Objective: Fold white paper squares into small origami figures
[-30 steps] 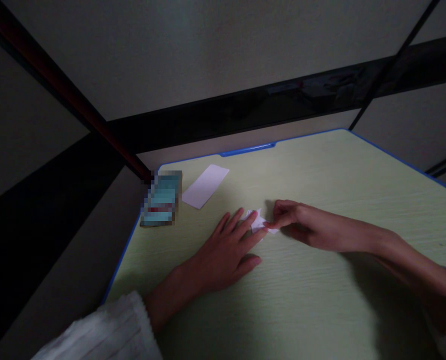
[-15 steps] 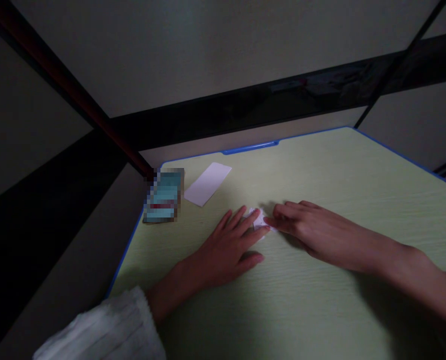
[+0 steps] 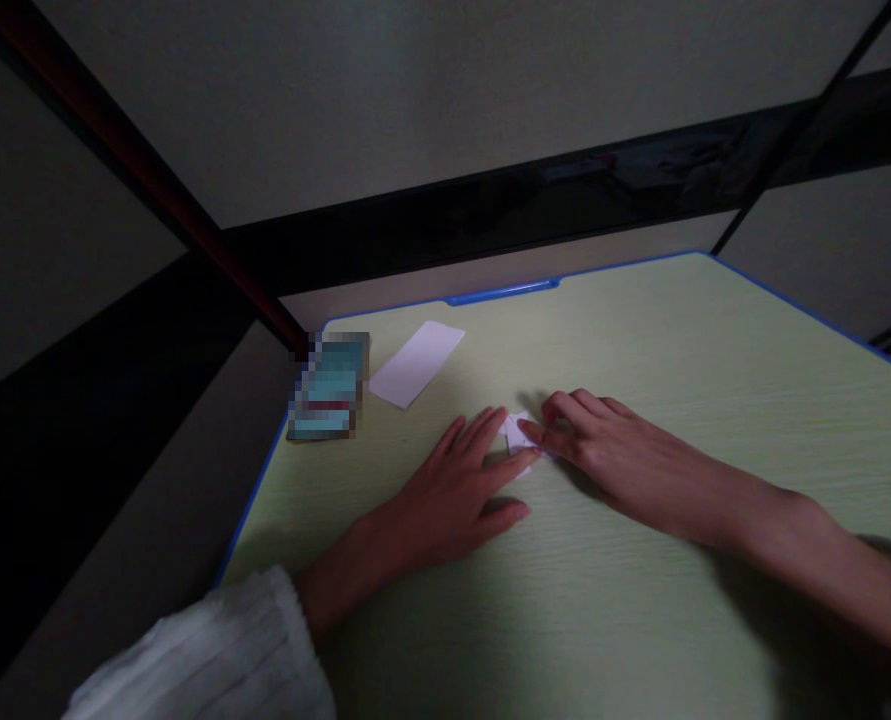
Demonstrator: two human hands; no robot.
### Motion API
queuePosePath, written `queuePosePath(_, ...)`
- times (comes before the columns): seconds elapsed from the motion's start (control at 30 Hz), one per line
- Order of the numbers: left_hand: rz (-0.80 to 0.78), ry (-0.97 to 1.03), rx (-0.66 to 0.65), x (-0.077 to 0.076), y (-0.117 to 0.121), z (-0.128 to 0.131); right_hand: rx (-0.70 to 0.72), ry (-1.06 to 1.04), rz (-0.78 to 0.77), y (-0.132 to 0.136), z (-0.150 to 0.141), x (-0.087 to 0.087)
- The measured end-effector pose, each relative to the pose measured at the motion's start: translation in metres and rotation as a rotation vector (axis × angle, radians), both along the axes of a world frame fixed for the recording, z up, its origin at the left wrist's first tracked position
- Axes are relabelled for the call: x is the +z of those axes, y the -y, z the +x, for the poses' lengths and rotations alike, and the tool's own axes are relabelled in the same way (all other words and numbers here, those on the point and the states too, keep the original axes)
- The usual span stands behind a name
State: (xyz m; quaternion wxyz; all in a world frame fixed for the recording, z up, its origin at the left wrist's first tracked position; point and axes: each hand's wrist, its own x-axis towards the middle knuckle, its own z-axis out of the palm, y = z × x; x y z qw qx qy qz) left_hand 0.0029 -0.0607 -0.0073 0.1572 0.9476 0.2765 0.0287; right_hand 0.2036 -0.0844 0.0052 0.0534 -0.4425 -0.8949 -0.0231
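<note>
A small piece of folded white paper [image 3: 517,441] lies on the tabletop between my two hands. My left hand [image 3: 452,495] rests flat with fingers spread. Its index finger lies across the lower part of the paper, and other fingertips reach its left edge. My right hand [image 3: 602,435] comes in from the right, the index finger stretched out and its tip pressing on top of the paper. Its other fingers are bent and raised off the paper, apart from the index, and the thumb is mostly hidden. Fingers cover parts of the paper, so its full shape cannot be made out.
Behind my left hand lies a flat white paper rectangle [image 3: 418,364]. Left of it, near the table's edge, is a pixelated bluish-green flat object [image 3: 330,388]. The pale tabletop [image 3: 685,350] has a blue rim and a blue bar [image 3: 503,293] at the back, against a panelled wall.
My right index fingertip has slid left and slightly up across the small paper. My left hand's middle finger has drawn back toward the paper's left edge. The view shifted slightly.
</note>
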Motion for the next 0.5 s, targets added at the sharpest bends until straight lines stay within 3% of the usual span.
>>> queuePosePath(0.23,0.001,-0.027,-0.002,0.001,0.000,0.000,-0.010,-0.048,0.000,-0.003,-0.001,-0.003)
queuePosePath(0.5,0.014,-0.010,0.003,-0.001,0.001,0.000,0.019,-0.286,-0.171,-0.013,0.001,-0.002)
